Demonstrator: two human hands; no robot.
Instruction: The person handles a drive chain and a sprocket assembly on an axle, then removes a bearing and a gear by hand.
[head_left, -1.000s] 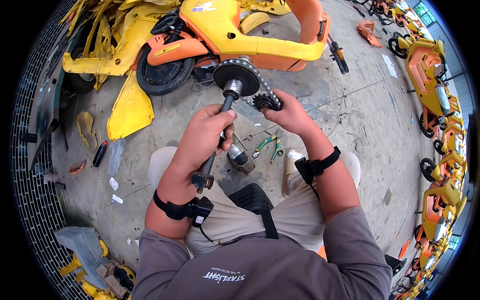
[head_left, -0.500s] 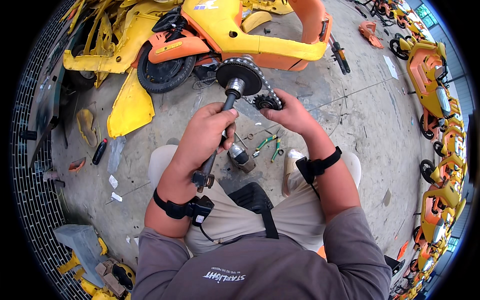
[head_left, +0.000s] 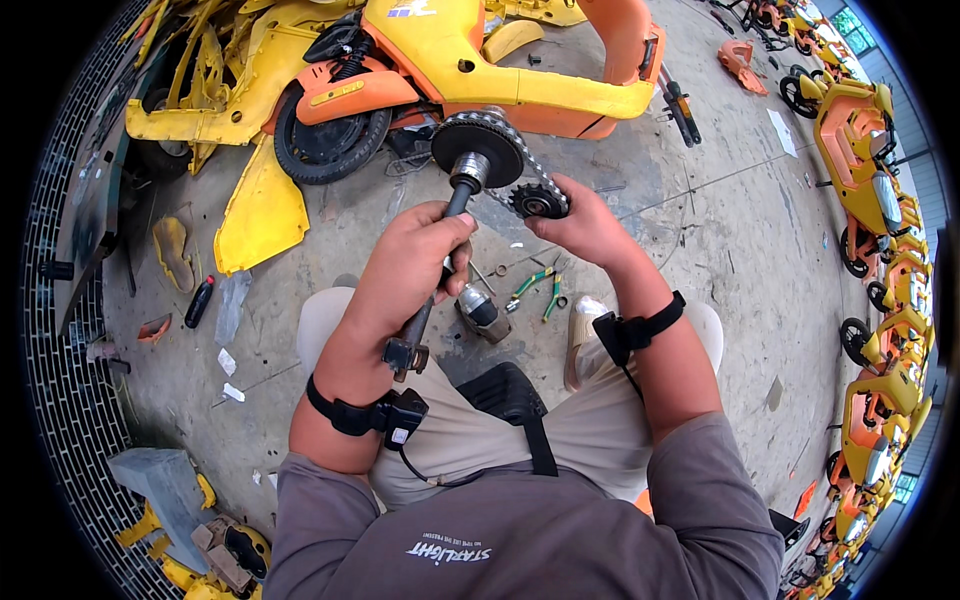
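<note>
My left hand [head_left: 418, 255] is wrapped round a dark metal shaft [head_left: 420, 322], which slants up and away from me. At its far end sits a metal hub [head_left: 469, 170] with a large black disc-like sprocket [head_left: 500, 150]. A chain [head_left: 535, 163] runs round the sprocket and down to a small black toothed sprocket [head_left: 537, 201] on the right. My right hand [head_left: 577, 228] grips the small sprocket at its right side, thumb below and fingers partly hidden behind. Under my hands, a power tool [head_left: 482, 314] and green-handled pliers [head_left: 528, 288] lie on the floor.
A yellow and orange scooter body [head_left: 500, 80] with a black wheel [head_left: 330, 135] lies ahead. Yellow panels [head_left: 262, 215] are piled at the left. A dark bottle [head_left: 200, 303] lies on the concrete floor [head_left: 700, 220]. Several scooters [head_left: 855, 170] line the right side.
The small sprocket has tilted slightly in my right hand, showing more of its toothed face. My left hand and the shaft have barely moved.
</note>
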